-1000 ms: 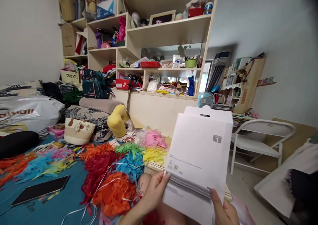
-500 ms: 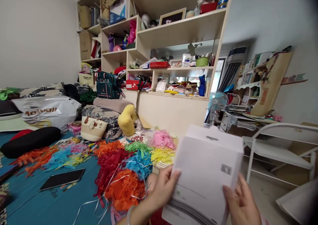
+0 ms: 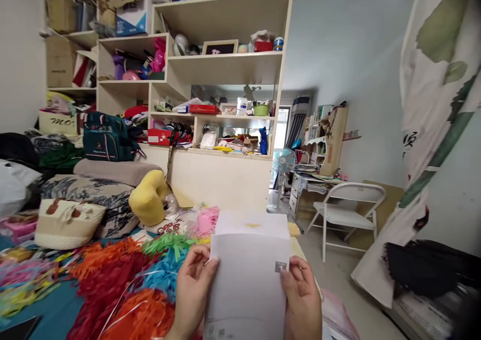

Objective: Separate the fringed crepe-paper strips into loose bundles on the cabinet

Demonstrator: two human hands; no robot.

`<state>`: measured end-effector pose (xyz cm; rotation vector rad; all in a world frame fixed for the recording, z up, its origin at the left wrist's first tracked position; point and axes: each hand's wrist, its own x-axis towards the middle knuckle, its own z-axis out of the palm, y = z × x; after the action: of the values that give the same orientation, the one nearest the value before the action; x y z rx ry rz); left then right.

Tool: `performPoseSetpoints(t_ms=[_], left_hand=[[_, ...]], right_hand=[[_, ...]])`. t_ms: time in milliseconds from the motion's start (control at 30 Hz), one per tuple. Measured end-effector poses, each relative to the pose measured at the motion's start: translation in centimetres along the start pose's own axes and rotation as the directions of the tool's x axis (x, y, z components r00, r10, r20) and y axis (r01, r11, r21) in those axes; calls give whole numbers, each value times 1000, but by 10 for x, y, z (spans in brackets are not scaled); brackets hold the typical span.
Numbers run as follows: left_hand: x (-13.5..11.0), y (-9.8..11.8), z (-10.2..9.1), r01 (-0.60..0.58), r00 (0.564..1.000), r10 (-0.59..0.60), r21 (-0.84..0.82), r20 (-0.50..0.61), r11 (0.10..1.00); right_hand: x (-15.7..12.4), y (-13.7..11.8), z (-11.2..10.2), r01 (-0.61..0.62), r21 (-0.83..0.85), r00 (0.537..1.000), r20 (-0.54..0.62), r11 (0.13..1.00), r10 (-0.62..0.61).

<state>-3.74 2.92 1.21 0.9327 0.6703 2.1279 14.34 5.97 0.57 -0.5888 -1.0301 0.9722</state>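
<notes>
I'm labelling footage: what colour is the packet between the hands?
The packet is mostly white, best seen in the head view.

Left hand (image 3: 192, 285) and right hand (image 3: 303, 296) both bare. Slim fingers (image 3: 198, 252), rounded thumb tips (image 3: 213, 264). Nail detail too small to read. Forearms cropped by bottom edge.

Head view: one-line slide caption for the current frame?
Left hand and right hand hold a white packet by its sides, near colourful strips.
</notes>
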Motion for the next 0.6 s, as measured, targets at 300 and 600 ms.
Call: performPoseSetpoints(t_ms=[300,600], left_hand=[[-3,-4,4,62,991,-67,-46,-114,997],[-9,-5,6,-134,949,178,181,-260,974]], right_hand=[[-6,-5,-6,-171,167,979,-81,971,186],[-9,-13,-8,-93,96,986,-130,991,105]])
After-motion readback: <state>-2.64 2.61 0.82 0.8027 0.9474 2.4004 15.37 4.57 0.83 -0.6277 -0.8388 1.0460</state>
